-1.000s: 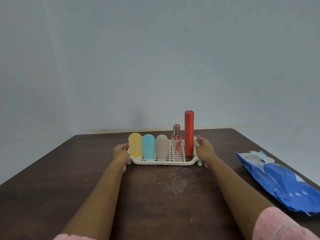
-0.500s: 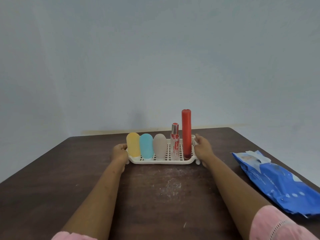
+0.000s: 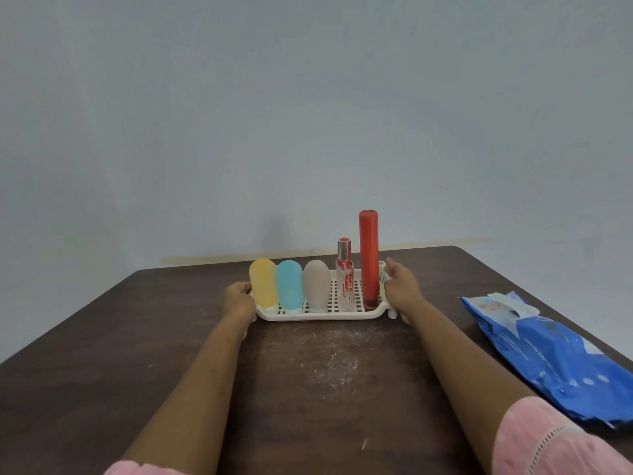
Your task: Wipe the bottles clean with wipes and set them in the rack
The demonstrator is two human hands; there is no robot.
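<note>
A white slatted rack stands on the dark table, far centre. Upright in it, from left to right, are a yellow bottle, a light blue bottle, a beige bottle, a small clear bottle with a red cap and a tall red bottle. My left hand grips the rack's left end. My right hand holds the rack's right end, fingers on its rim.
A blue pack of wipes lies on the table's right side, near the edge. Whitish smears mark the dark wooden table in front of the rack. A plain wall rises right behind the table's far edge.
Both hands stay on the rack's ends. The view has shifted slightly, and the rack with its bottles sits about where it was.
</note>
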